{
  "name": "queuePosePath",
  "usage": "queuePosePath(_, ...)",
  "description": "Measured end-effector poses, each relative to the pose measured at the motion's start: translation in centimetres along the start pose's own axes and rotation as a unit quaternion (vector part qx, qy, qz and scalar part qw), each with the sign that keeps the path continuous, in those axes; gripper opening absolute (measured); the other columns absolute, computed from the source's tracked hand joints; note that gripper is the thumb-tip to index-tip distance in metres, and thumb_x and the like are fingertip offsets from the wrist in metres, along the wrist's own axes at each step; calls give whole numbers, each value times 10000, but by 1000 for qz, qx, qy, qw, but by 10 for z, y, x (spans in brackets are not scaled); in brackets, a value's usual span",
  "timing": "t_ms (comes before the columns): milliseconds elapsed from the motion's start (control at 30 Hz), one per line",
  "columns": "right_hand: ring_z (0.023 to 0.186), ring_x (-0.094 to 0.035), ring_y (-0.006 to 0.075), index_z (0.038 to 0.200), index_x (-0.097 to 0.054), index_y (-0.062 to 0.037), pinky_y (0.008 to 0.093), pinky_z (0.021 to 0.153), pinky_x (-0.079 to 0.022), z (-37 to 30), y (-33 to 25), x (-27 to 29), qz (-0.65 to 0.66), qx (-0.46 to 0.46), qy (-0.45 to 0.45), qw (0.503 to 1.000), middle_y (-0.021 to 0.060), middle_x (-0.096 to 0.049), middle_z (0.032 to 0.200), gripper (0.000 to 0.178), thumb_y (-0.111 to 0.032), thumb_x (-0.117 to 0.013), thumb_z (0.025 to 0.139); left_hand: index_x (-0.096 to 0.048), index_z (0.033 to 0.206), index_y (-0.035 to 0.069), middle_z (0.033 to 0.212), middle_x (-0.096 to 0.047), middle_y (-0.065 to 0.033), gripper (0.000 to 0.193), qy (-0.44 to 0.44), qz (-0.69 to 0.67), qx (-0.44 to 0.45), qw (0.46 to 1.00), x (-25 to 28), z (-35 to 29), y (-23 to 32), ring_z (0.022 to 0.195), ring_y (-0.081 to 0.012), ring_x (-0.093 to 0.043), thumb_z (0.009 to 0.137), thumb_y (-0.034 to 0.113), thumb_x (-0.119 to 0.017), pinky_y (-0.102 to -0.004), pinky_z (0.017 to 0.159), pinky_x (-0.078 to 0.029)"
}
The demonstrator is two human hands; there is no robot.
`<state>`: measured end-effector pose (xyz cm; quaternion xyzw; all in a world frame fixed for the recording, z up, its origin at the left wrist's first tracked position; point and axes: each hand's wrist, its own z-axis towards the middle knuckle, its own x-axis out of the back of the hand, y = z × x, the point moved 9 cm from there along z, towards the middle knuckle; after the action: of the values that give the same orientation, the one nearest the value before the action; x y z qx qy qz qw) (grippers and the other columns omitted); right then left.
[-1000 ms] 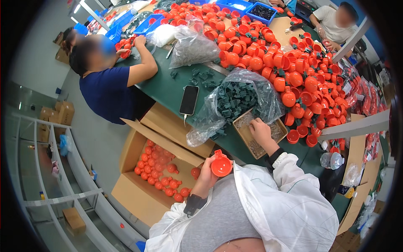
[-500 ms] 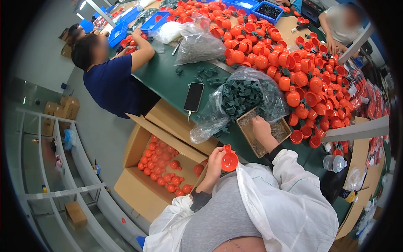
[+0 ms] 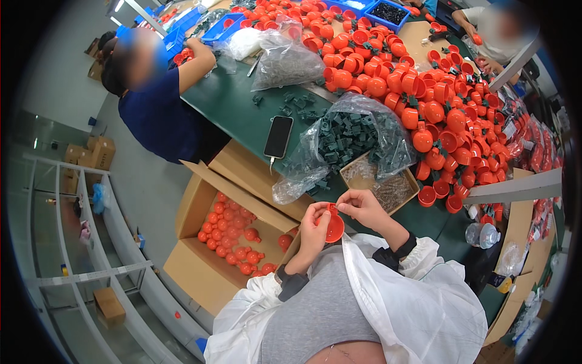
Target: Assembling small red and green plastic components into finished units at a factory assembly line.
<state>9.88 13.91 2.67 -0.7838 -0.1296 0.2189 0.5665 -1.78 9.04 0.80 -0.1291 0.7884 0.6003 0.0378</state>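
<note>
Close to my body, my left hand [image 3: 312, 235] is closed around an orange-red plastic cup-shaped part [image 3: 334, 230], its hollow bowl facing up and its short stem pointing away from me. My right hand [image 3: 364, 210] is pinched at that stem, thumb and forefinger together; anything between them is too small to make out. Just beyond the right hand lies a shallow cardboard box [image 3: 401, 207] of tiny pieces, some clear and some metallic looking. A clear plastic bag [image 3: 394, 136] of dark green clips [image 3: 348, 138] leans against its far side.
Many red cups [image 3: 436, 112] heap across the green table [image 3: 233, 97]. A phone [image 3: 278, 137] lies left of the clips. An open carton [image 3: 200, 267] holding red parts stands at my left. A plastic bottle [image 3: 483, 235] is at right. Co-workers sit left [image 3: 151, 118] and far right [image 3: 494, 42].
My right hand has come out of the small box and back to the cup's stem in my left hand. The co-worker on the left has shifted, and the far-right one has raised a hand.
</note>
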Motion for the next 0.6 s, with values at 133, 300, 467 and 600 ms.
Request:
queuePosePath(133,679,-556,60,870,-577,30,195,609,-449,-2,-2,-3,-9,-18,-4,1000,27,-598,772,116,-59,-591,797,-478,1022,-13,936,-576,-80,178,-4,8,-9,1000,0,-2,2,866,-111,-548,859,59,-478,-222,759,-439)
queuePosePath(300,623,-532,38,845,-581,34,182,542,-421,-2,6,-2,-41,23,13,999,31,-595,766,109,-59,-597,789,-483,1025,-3,926,-575,-75,181,-8,27,-17,999,-2,-3,3,860,-112,-548,855,58,-482,-225,755,-438)
queuePosePath(467,653,-554,51,881,-569,18,180,578,-440,0,12,-6,-70,27,15,997,22,-592,758,131,-68,-606,789,-485,1035,3,919,-574,-71,191,-11,45,-20,999,-3,-6,7,852,-114,-547,852,54,-480,-232,753,-437)
queuePosePath(600,613,-545,48,884,-572,16,178,541,-428,-1,4,0,-150,54,61,985,17,-588,728,158,-100,-616,786,-513,987,3,894,-580,-69,151,-12,4,11,1000,7,-5,-5,831,-110,-555,848,53,-479,-230,744,-440)
